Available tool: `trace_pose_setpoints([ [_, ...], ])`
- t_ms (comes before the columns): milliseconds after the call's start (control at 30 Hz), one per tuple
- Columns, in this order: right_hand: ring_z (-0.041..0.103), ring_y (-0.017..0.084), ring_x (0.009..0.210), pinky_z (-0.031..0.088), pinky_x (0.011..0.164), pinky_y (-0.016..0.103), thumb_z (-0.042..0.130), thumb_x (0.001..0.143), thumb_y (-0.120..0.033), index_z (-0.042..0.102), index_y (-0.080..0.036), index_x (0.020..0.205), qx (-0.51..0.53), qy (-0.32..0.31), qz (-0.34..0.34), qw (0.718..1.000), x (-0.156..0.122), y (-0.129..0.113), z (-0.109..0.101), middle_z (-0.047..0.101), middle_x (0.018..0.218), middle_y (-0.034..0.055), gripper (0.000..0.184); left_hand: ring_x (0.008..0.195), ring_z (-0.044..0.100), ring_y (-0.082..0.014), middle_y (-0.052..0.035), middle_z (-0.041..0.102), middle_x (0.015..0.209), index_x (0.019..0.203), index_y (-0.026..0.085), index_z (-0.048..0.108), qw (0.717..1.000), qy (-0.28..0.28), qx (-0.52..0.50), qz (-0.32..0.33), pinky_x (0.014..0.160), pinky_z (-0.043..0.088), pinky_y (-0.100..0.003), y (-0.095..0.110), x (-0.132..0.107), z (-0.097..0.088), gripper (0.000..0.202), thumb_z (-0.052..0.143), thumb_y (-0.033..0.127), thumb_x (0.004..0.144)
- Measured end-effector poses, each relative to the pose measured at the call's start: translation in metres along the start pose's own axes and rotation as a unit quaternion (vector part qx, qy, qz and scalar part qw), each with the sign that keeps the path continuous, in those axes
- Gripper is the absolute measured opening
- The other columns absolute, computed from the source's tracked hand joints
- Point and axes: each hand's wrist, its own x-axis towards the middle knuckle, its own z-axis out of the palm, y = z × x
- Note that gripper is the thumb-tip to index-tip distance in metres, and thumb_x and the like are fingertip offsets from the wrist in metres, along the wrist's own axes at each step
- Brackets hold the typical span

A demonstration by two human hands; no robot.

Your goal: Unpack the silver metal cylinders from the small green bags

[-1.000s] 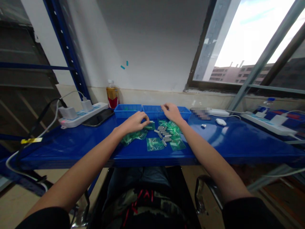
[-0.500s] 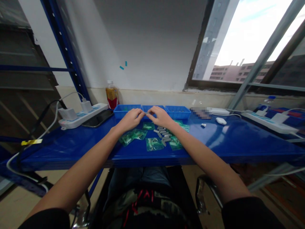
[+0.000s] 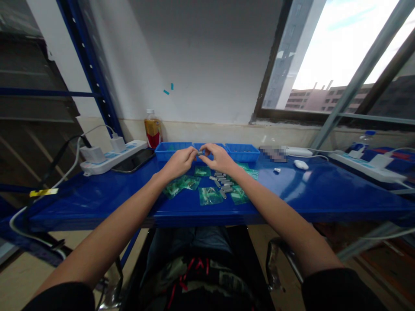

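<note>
Step in hand: 2-handed fingertip handling of one small metal cylinder, held btwn the hands above the blue table. L hand is bunched, thumb & fingers pinching one end; R hand curves in a C, thumb & index tips meeting on the other end, so both look to grip it. Can't tell if anything's fitted to or inside it.

Clock as seen, centred on that cyl., 12 = up toward wall: middle blue tray right behind at 12, partly hidden by the hands; left blue tray at 9; right blue tray at 3. Contents too small to ID.

Loose metal cylinders lie heaped approx 5. Small green bag at 6, w/ a larger green bag farther out, nearly same line. Green bag pile at 7; more green bags btwn 4 & 5.

Next move, my read: calls for a light, steady pinch; pc is small, prob. rolls easily, so one hand should stay firm if the other lets go.
</note>
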Motion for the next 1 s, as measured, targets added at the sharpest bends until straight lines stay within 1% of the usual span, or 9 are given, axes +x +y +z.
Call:
trace_pose_setpoints([
  [100,0.056,0.016,0.078,0.043,0.076,0.029,0.054,0.085,-0.031,0.061,-0.017,0.092,0.016,0.003,-0.001,1.0,0.001,-0.001,0.0,0.062,0.082,0.0045,0.017,0.075,0.06,-0.0197,-0.005,0.064,0.077,0.082,0.018,0.055,1.0,-0.005,-0.003,-0.011,0.069,0.043,-0.03,0.001,0.0,-0.001,0.036,0.029,0.038,0.094],
  [200,0.057,0.015,0.074,0.044,0.071,0.028,0.054,0.085,-0.034,0.063,-0.017,0.084,0.047,0.017,0.033,0.998,0.004,0.0,-0.001,0.064,0.08,0.0042,0.019,0.073,0.06,-0.02,-0.0049,0.065,0.076,0.081,0.017,0.057,1.0,-0.022,-0.005,-0.017,0.069,0.043,-0.03,0.002,0.0,0.0,0.039,0.029,0.041,0.094],
  [300,0.058,0.015,0.072,0.045,0.068,0.027,0.054,0.084,-0.036,0.064,-0.016,0.077,0.066,0.05,0.09,0.992,0.005,0.01,-0.005,0.065,0.076,0.0039,0.024,0.08,0.062,-0.0211,-0.0062,0.067,0.087,0.095,0.017,0.06,0.998,-0.054,-0.007,0.0,0.073,0.044,-0.031,0.004,-0.002,0.004,0.036,0.034,0.042,0.093],
  [400,0.058,0.015,0.071,0.045,0.069,0.028,0.056,0.082,-0.038,0.067,-0.014,0.077,0.049,0.095,0.156,0.982,0.005,0.03,-0.013,0.066,0.075,0.0049,0.027,0.086,0.061,-0.0219,-0.0075,0.067,0.093,0.107,0.016,0.059,0.994,-0.104,0.002,0.045,0.078,0.045,-0.032,0.008,-0.004,0.011,0.033,0.047,0.04,0.088],
  [533,0.059,0.016,0.071,0.045,0.071,0.029,0.058,0.078,-0.036,0.068,-0.012,0.079,-0.005,0.144,0.239,0.96,-0.001,0.061,-0.023,0.067,0.075,0.0065,0.026,0.097,0.057,-0.022,-0.0083,0.064,0.101,0.106,0.019,0.062,0.974,-0.183,0.023,0.132,0.087,0.042,-0.032,0.014,-0.005,0.022,0.031,0.055,0.04,0.085],
  [633,0.06,0.017,0.072,0.045,0.072,0.029,0.057,0.078,-0.034,0.069,-0.012,0.079,-0.039,0.136,0.276,0.951,-0.005,0.078,-0.026,0.069,0.076,0.0073,0.025,0.099,0.054,-0.0212,-0.0081,0.062,0.104,0.101,0.019,0.064,0.961,-0.224,0.04,0.156,0.089,0.04,-0.032,0.016,-0.003,0.025,0.027,0.055,0.04,0.086],
  [767,0.061,0.017,0.074,0.045,0.071,0.027,0.059,0.078,-0.032,0.07,-0.012,0.08,-0.066,0.111,0.287,0.949,-0.009,0.091,-0.023,0.07,0.08,0.0084,0.024,0.094,0.055,-0.0206,-0.0077,0.063,0.099,0.09,0.018,0.066,0.957,-0.237,0.058,0.159,0.085,0.04,-0.03,0.015,0.005,0.025,0.023,0.056,0.038,0.085],
  [933,0.061,0.018,0.076,0.045,0.072,0.027,0.058,0.08,-0.031,0.072,-0.013,0.082,-0.106,0.067,0.269,0.955,-0.012,0.103,-0.017,0.07,0.08,0.0078,0.023,0.085,0.061,-0.0171,-0.007,0.068,0.092,0.091,0.014,0.065,0.954,-0.268,-0.036,0.127,0.078,0.043,-0.027,0.006,0.023,0.027,0.023,0.054,0.035,0.086],
  [1000,0.061,0.018,0.077,0.045,0.074,0.028,0.058,0.081,-0.032,0.072,-0.014,0.081,-0.122,0.045,0.263,0.956,-0.013,0.106,-0.016,0.07,0.081,0.008,0.023,0.079,0.062,-0.0162,-0.0072,0.069,0.09,0.092,0.013,0.065,0.958,-0.259,-0.067,0.104,0.073,0.044,-0.026,0.0,0.03,0.031,0.026,0.053,0.035,0.085],
])
